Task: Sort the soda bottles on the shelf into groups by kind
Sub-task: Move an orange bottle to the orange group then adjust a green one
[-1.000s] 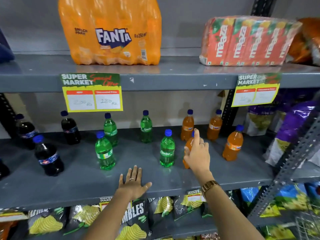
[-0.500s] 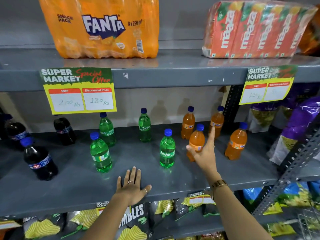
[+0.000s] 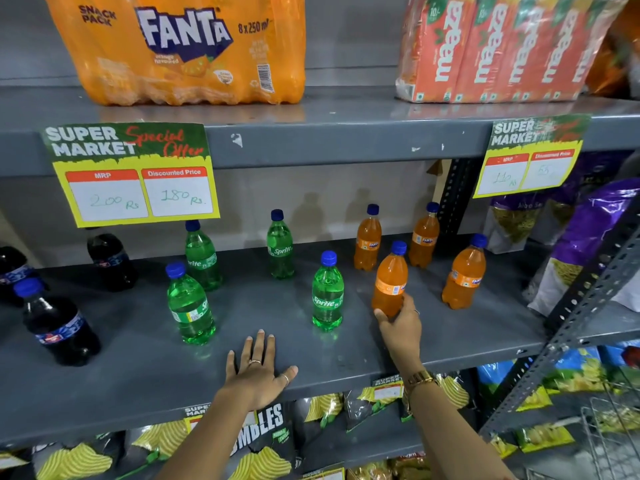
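Observation:
Small soda bottles with blue caps stand on the grey middle shelf (image 3: 346, 362). Dark cola bottles (image 3: 57, 327) are at the left. Several green Sprite bottles (image 3: 327, 292) stand in the middle. Orange Fanta bottles (image 3: 465, 275) stand at the right. My right hand (image 3: 401, 323) wraps around the base of the front orange Fanta bottle (image 3: 389, 278), which stands upright just right of the nearest Sprite. My left hand (image 3: 258, 372) lies flat on the shelf's front edge, fingers spread, holding nothing.
A Fanta multipack (image 3: 180, 50) and Maaza cartons (image 3: 491, 50) sit on the shelf above. Price cards (image 3: 135, 174) hang from its edge. Snack bags (image 3: 588, 237) and a slanted metal upright (image 3: 588, 317) are at the right. Chip bags (image 3: 259, 441) fill the shelf below.
Half a second ago my right hand was off the front orange bottle with fingers spread; now it has dropped and closed around that bottle's base. My left hand stays flat.

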`<act>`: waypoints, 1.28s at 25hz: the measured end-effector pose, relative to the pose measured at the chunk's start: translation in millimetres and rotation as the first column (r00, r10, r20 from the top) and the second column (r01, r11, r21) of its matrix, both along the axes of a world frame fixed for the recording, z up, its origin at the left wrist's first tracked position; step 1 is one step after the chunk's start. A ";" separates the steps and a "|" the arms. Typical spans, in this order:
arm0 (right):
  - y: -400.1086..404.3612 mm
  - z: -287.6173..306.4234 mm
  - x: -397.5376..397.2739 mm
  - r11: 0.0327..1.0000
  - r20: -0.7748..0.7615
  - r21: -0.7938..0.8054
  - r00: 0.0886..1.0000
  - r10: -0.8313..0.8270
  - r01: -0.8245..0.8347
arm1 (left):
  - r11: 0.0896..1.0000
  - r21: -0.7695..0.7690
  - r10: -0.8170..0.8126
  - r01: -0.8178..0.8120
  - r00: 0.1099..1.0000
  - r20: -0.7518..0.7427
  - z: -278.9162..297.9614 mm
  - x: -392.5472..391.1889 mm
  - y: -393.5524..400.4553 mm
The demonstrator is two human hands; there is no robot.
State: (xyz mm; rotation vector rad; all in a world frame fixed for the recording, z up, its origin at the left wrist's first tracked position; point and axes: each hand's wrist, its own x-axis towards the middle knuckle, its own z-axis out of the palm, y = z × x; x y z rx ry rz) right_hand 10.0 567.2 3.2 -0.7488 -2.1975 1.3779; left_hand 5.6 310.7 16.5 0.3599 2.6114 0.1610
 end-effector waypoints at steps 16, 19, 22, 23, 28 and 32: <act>-22.2 3.3 10.7 0.898 -0.084 -0.375 0.957 -0.279 0.229 | 1.000 0.026 -0.004 0.005 1.000 -0.029 -6.2 -1.8 -1.2; -34.8 5.6 12.1 0.896 -0.045 -0.421 0.983 -0.176 0.141 | 0.997 0.070 -0.013 0.017 0.999 -0.047 -10.2 -1.7 -0.9; -58.6 7.3 6.0 0.923 -0.069 -0.379 0.997 0.044 -0.067 | 0.990 0.133 -0.047 0.053 0.998 -0.044 -8.1 -5.3 -14.7; -63.5 8.6 4.8 0.923 -0.071 -0.362 0.991 0.114 -0.132 | 0.987 0.149 -0.059 0.066 0.997 -0.054 -8.1 -6.2 -18.6; -124.3 12.8 -9.5 0.915 -0.098 -0.292 0.960 0.262 -0.279 | 0.977 0.210 -0.021 0.045 0.993 -0.113 -10.1 0.3 -79.3; -132.5 12.2 -12.8 0.933 -0.101 -0.209 0.956 0.276 -0.292 | 0.983 0.184 0.021 0.005 0.991 -0.135 -5.2 3.4 -89.3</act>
